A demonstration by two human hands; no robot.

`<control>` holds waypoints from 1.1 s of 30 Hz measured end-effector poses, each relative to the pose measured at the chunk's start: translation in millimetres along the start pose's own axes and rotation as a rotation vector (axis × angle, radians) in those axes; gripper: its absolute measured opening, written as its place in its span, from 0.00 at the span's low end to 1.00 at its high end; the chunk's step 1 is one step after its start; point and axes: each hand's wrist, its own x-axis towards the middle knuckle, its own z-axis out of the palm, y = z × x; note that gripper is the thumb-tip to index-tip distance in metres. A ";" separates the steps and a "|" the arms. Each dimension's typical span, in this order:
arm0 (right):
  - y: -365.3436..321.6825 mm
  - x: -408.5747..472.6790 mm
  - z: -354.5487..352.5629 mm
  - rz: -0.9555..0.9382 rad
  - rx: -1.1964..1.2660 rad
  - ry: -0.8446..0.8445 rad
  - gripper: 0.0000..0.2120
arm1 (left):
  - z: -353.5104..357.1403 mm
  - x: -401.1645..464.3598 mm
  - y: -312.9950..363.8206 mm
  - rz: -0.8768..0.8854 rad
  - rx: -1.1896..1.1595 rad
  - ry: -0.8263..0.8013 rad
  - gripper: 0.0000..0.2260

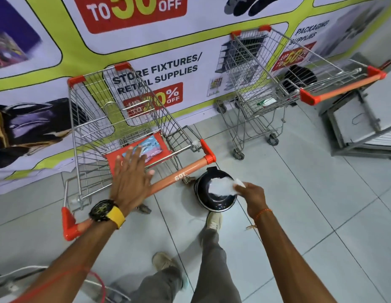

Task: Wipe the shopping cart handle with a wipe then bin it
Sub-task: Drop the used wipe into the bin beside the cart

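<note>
A wire shopping cart (pixel 124 127) stands in front of me with an orange handle (pixel 179 174) marked "60L". My left hand (pixel 130 178) hovers flat over the handle's middle, fingers spread, holding nothing. A pack of wipes (pixel 148 147) lies on the cart's red child seat, just beyond those fingers. My right hand (pixel 250 193) pinches a white wipe (pixel 223 185) over the open mouth of a small black bin (pixel 216 203) on the floor, to the right of the handle. A shoe presses at the bin's base.
A second wire cart (pixel 266 84) with an orange handle stands at the right against the banner wall. A grey metal frame (pixel 361 127) lies at the far right. Cables and metal bars (pixel 98 283) sit at the bottom left. Tiled floor surrounds my legs.
</note>
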 end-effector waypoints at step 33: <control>26.1 127.4 -36.8 0.261 0.025 -0.262 0.22 | 50.0 124.9 173.4 0.239 -0.177 -0.082 0.25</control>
